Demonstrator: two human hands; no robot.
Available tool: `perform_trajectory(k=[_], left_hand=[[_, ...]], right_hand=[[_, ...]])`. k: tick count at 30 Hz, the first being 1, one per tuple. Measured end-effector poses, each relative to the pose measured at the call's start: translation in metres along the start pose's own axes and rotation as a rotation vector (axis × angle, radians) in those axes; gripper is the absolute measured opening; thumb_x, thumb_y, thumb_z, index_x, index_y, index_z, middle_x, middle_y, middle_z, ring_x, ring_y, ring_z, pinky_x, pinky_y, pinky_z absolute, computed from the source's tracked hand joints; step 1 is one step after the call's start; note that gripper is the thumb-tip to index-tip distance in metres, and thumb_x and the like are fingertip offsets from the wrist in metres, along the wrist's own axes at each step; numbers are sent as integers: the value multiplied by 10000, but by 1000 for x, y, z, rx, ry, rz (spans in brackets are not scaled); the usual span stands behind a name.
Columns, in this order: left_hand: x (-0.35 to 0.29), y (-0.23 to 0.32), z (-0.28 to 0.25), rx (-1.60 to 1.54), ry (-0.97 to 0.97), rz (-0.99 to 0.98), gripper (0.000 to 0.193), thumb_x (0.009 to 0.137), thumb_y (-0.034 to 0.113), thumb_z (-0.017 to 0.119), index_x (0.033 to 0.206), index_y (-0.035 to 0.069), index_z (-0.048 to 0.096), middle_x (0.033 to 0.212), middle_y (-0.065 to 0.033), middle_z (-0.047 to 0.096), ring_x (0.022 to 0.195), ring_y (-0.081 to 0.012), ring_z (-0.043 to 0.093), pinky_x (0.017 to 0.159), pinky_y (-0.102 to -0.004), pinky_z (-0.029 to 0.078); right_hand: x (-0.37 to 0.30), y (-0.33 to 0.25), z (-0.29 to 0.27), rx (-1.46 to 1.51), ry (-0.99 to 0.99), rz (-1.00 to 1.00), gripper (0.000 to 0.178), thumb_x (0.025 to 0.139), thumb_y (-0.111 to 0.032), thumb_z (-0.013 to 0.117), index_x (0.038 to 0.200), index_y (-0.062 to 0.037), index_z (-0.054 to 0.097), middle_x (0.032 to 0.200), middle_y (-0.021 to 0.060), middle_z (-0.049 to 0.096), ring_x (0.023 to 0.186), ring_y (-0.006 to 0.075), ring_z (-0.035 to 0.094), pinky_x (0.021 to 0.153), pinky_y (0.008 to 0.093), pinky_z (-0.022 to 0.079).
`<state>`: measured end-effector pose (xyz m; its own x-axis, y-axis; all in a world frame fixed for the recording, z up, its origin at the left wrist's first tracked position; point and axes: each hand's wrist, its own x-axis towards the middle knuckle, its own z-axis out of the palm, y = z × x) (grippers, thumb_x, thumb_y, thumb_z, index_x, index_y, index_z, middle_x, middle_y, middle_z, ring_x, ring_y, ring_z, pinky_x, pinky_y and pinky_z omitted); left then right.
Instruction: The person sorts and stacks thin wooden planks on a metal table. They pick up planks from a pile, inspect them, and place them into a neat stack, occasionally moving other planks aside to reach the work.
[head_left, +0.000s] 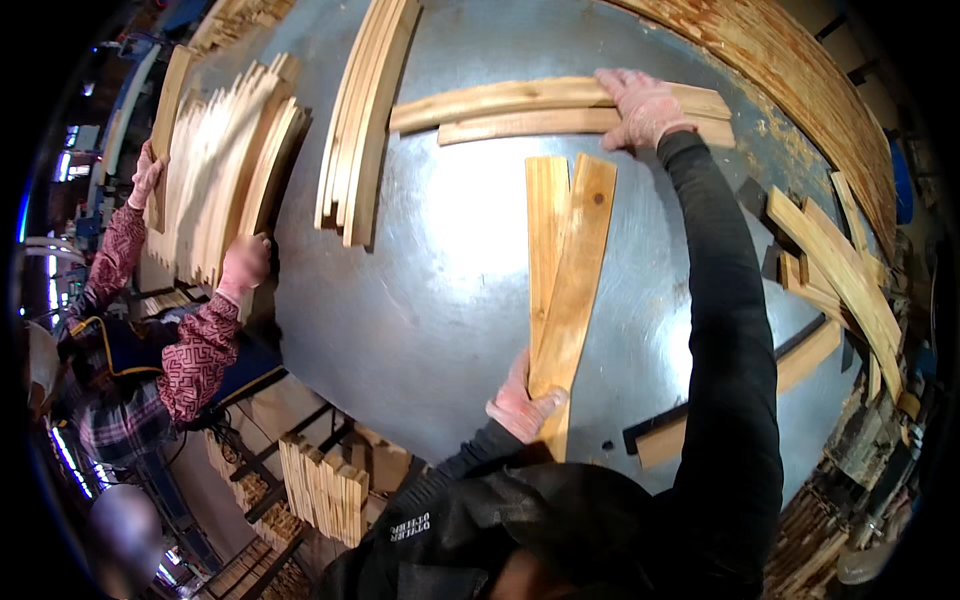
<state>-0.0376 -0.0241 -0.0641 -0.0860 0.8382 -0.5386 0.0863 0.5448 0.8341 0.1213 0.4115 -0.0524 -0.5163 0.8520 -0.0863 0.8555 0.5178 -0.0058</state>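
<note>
Two wooden slats (562, 290) lie lengthwise on the metal table (440, 300) in front of you, side by side and slightly splayed at the far end. Your left hand (522, 405) pinches their near end, gloved fingers curled around the edge. Your right hand (640, 105) is stretched far out, pressed flat with its fingers close together on the crosswise pair of boards (530, 110) at the far side.

With only the near tip gripped, the two slats could scissor apart or slide off each other if you lift them; the smooth metal gives little friction. Your long reach puts your sleeve over the slats' far end, so drawing the arm back could nudge them askew. A co-worker's hand (245, 262) works at the standing stack of boards (225, 170) to your left, well apart from yours.

You cannot see your left palm or thumb, hidden under the slats. Fisheye bending makes board straightness hard to judge, and the table's right edge is cluttered and dim.
</note>
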Motion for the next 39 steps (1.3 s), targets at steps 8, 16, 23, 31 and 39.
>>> perform_trajectory(k=[8, 16, 23, 31, 39], left_hand=[[-55, 17, -75, -221, 218, 56, 729, 802, 71, 747, 1410, -38, 360, 1241, -121, 593, 1078, -178, 583, 933, -303, 475], [-121, 72, -157, -366, 444, 249, 732, 704, -42, 672, 1379, -27, 390, 1222, -120, 571, 1089, -218, 578, 948, -321, 463], [-142, 68, -230, -404, 549, 463, 800, 744, 99, 774, 1423, -1, 361, 1282, -117, 552, 1121, -227, 576, 969, -335, 459], [-93, 62, -240, -268, 553, 304, 738, 746, -84, 634, 1423, -13, 349, 1318, -118, 515, 1152, -205, 551, 981, -314, 453], [-93, 15, -258, 386, 669, 140, 782, 774, 23, 716, 1456, 26, 334, 1251, -144, 595, 1087, -250, 611, 946, -339, 478]], right_hand=[[-28, -67, -36, -13, -286, 36, 750, 652, -398, 791, 1301, -126, 531, 1261, 138, 574, 1188, 305, 557, 999, 415, 455], [-151, -113, -45, -21, 446, -454, 399, 702, -272, 709, 1060, -132, 604, 1016, 67, 609, 994, 266, 586, 942, 419, 429], [-218, -86, -113, 233, 439, 284, 755, 642, -510, 782, 1225, -71, 588, 1054, 157, 651, 949, 332, 640, 825, 423, 531], [-3, -139, -179, 416, 895, 332, 414, 880, -487, 631, 1128, -157, 671, 944, 160, 710, 820, 300, 674, 721, 440, 536], [-75, -363, 58, 461, 205, 376, 1199, 686, -647, 704, 1505, 31, 149, 1517, 382, 135, 1435, 479, 123, 1157, 566, -4]])
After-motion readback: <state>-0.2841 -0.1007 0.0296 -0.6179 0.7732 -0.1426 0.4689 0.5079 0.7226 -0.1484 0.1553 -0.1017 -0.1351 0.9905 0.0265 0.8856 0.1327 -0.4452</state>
